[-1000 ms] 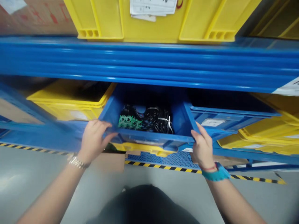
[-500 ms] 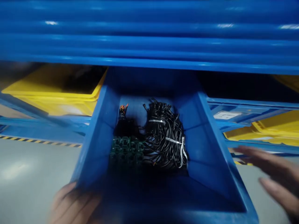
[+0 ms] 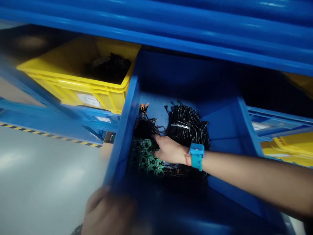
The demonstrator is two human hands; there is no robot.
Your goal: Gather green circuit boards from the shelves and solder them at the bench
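Note:
A blue bin (image 3: 124, 130) is drawn forward out of the rack and tilted toward me. Inside lie green circuit boards (image 3: 146, 161) with thin wires, and beside them a bundle of black cables (image 3: 188, 127) tied with white straps. My right hand (image 3: 168, 150), a blue watch on its wrist, reaches into the bin; its fingers curl down onto the green circuit boards at the edge of the black cables. My left hand (image 3: 107, 212), blurred, grips the bin's near front wall at the bottom left.
A yellow bin (image 3: 73, 85) holding dark parts stands on the shelf to the left. A thick blue rack beam (image 3: 195, 29) runs overhead. More blue and yellow bins (image 3: 288, 147) sit at the right. Grey floor (image 3: 36, 169) with hazard striping lies at the lower left.
Both hands pulled the blue bin out of the rack toward me. My right hand then left its rim and reached inside onto the circuit boards; the left hand stays on the front.

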